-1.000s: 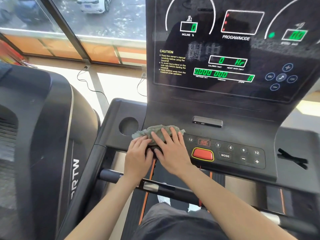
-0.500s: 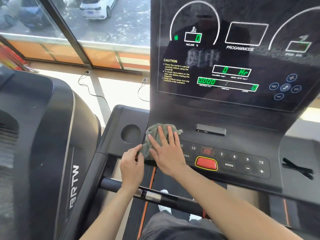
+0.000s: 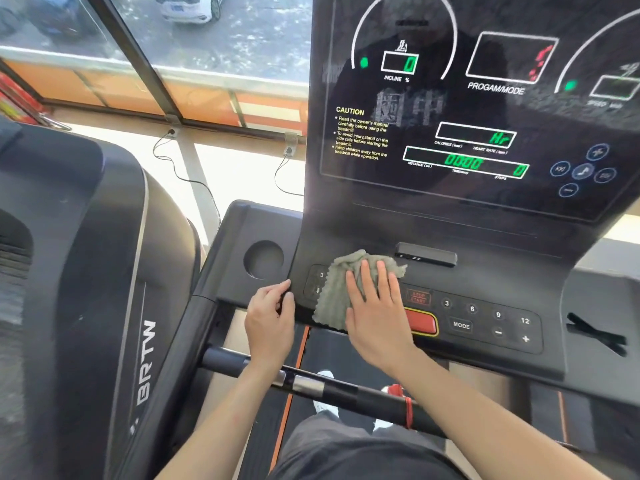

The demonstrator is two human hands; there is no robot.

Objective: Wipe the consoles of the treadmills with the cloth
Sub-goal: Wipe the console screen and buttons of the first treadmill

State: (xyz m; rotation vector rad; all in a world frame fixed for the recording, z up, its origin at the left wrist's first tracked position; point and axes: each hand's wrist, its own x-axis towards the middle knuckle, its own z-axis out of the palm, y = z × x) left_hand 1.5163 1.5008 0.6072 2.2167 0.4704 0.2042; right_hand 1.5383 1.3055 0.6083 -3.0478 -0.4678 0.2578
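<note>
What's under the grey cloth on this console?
The cloth, pressed flat by the right hand, covers the left of the keypad. A 3 key shows beside its left edge; whatever keys lie beneath are hidden.

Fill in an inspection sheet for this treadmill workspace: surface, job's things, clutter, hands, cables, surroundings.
Surface: black console, display lit, keypad partly covered.
Job's things: grey-green cloth spread over the keypad's left end.
Clutter: red cord on the handlebar.
Hands: right hand flat on the cloth; left hand rests on the console's front edge, holding nothing.
Cables: two black cables hang from wall sockets below the window.
Surroundings: second treadmill on the left; parked cars outside.
</note>
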